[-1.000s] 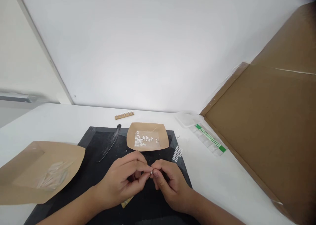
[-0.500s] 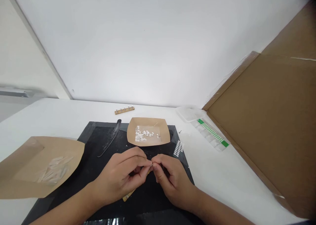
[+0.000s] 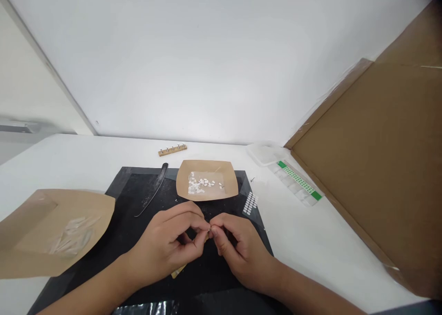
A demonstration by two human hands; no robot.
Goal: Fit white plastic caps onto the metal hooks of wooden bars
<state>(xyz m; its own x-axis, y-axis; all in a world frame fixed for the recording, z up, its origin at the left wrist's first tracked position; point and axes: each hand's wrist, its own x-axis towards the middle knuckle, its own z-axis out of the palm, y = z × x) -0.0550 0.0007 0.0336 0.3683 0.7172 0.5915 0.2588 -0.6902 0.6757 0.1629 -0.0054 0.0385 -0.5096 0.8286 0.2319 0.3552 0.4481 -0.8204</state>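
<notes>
Your left hand (image 3: 167,243) and right hand (image 3: 250,253) pinch a tiny piece (image 3: 209,229), mostly hidden, lower centre; uneven fingertip pressure could flick it onto the black mat (image 3: 221,278).

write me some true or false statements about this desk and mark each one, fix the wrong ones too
1. The left hand and right hand meet at a small piece, mostly hidden by fingertips. True.
2. The right hand lies flat with fingers spread. False: its fingers are curled, the thumb and forefinger at the small piece.
3. A small paper tray with white pieces sits beyond the hands. True.
4. The white pieces form one neat stack. False: they lie scattered.
5. A curved black file lies left of that tray. True.
6. The left hand holds the file. False: it lies untouched on the black mat.
</notes>
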